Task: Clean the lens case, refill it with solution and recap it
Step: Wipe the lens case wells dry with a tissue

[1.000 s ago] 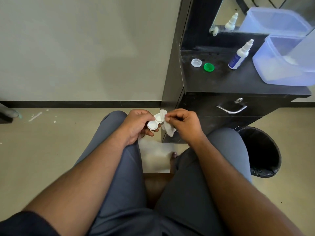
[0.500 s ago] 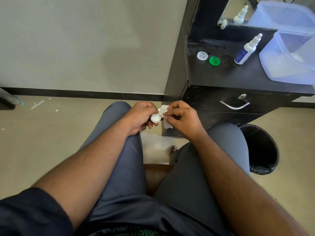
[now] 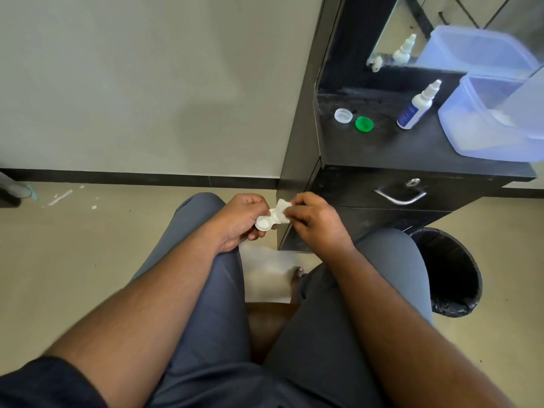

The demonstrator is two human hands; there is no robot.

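Above my knees, my left hand (image 3: 238, 219) grips the white lens case (image 3: 264, 223), whose near well is open and faces up. My right hand (image 3: 316, 220) pinches a white tissue (image 3: 282, 209) pressed onto the case's far well, which it hides. On the black counter lie the two caps, one clear white cap (image 3: 343, 115) and one green cap (image 3: 364, 124), side by side. The solution bottle (image 3: 415, 108), white with a blue label, stands capped to their right.
A translucent plastic tub (image 3: 497, 142) sits at the counter's right end, under a mirror. Below the counter (image 3: 412, 154) is a drawer with a metal handle (image 3: 399, 197). A black bin (image 3: 447, 272) stands on the floor by my right knee.
The view has shifted a little. My hands stay together; the right hand has worked the tissue over the far well while the left holds the case still.
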